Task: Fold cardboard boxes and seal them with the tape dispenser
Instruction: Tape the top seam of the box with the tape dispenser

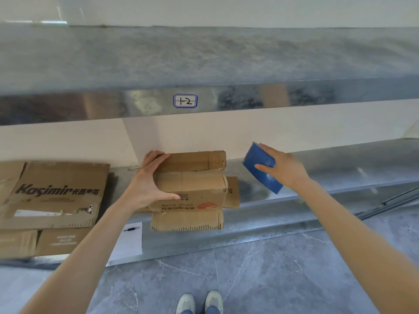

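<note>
Position observed: a person stands facing a metal rack.

The cardboard box (195, 189) sits on the lower shelf (340, 168), at its front edge. It is partly assembled. Its top is open toward the wall, one flap hangs down over the shelf's front lip, and another lies flat to its right.

The left grip (149, 182) clasps the box at its left side. The fingers are curled over the far upper edge and the thumb is pressed against the near printed face.

The right grip (283, 168) is wrapped around the blue tape dispenser (258, 164), fingers over the top and thumb on the near side. The dispenser is tilted, held in the air above the shelf, to the right of the box and not touching it.

Flattened cartons (56, 193) are stacked at the left end of the same shelf. A sheet of paper (129, 241) with a pen (131, 229) on it lies between that stack and the box.

The upper shelf (204, 60) bears a handwritten label (185, 101) on its front edge.

Grey veined floor (272, 268); the person's shoes (199, 302) are visible below.
</note>
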`<act>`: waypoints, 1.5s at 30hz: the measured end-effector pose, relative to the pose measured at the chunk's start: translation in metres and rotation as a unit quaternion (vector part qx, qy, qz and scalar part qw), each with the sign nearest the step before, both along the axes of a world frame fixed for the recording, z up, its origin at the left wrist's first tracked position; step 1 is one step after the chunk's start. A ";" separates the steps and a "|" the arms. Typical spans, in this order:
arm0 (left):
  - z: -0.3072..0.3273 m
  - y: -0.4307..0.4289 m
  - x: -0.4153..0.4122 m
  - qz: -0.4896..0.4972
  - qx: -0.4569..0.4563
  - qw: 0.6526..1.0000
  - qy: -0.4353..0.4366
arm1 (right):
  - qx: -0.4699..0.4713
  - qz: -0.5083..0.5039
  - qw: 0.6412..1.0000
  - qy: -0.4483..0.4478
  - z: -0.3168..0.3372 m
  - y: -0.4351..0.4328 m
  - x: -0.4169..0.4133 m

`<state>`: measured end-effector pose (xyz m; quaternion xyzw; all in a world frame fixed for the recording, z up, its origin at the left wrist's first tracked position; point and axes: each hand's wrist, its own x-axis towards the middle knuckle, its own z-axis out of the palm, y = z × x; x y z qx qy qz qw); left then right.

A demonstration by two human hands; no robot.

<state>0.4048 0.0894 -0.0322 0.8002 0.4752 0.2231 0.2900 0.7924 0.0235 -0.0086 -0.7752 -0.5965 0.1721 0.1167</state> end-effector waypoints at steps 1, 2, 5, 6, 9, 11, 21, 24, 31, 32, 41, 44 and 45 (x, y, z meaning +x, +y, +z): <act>0.000 -0.001 0.000 0.008 -0.001 1.000 -0.002 | 0.002 0.000 1.000 -0.005 -0.011 0.001 -0.002; 0.001 -0.002 0.000 0.016 -0.002 1.000 -0.005 | 0.001 0.002 1.000 -0.012 -0.022 0.002 -0.005; -0.001 -0.004 -0.005 0.038 -0.004 0.999 -0.016 | 0.007 -0.004 1.000 -0.021 -0.050 0.006 -0.012; -0.001 -0.004 -0.008 0.045 -0.005 0.999 -0.019 | 0.010 -0.013 1.000 -0.018 -0.058 0.009 -0.015; 0.001 -0.004 -0.016 0.054 -0.011 0.998 -0.014 | 0.010 -0.035 0.999 -0.025 -0.071 0.017 -0.022; 0.002 -0.004 -0.019 0.051 -0.012 0.999 -0.005 | 0.016 -0.037 0.999 -0.030 -0.074 0.020 -0.027; 0.004 -0.006 -0.015 0.058 -0.028 0.998 -0.013 | 0.063 -0.018 0.997 0.048 -0.088 0.026 -0.016; 0.006 -0.008 -0.015 0.061 -0.034 0.997 -0.019 | 0.090 -0.036 0.993 0.070 -0.091 0.027 -0.017; 0.004 -0.012 -0.014 0.077 -0.040 0.996 -0.033 | 0.134 -0.085 0.982 -0.104 -0.073 0.025 -0.030; 0.004 -0.012 -0.014 0.078 -0.040 0.996 -0.036 | 0.162 -0.091 0.978 -0.090 -0.065 0.026 -0.036; 0.001 -0.014 -0.014 0.077 -0.037 0.995 -0.048 | 0.133 0.065 0.960 0.238 0.006 0.041 -0.163; 0.001 -0.013 -0.014 0.068 -0.043 0.996 -0.041 | 0.072 0.066 0.972 0.215 -0.003 0.042 -0.175; 0.001 -0.014 -0.013 0.064 -0.045 0.996 -0.043 | 0.067 0.066 0.975 0.200 -0.005 0.041 -0.176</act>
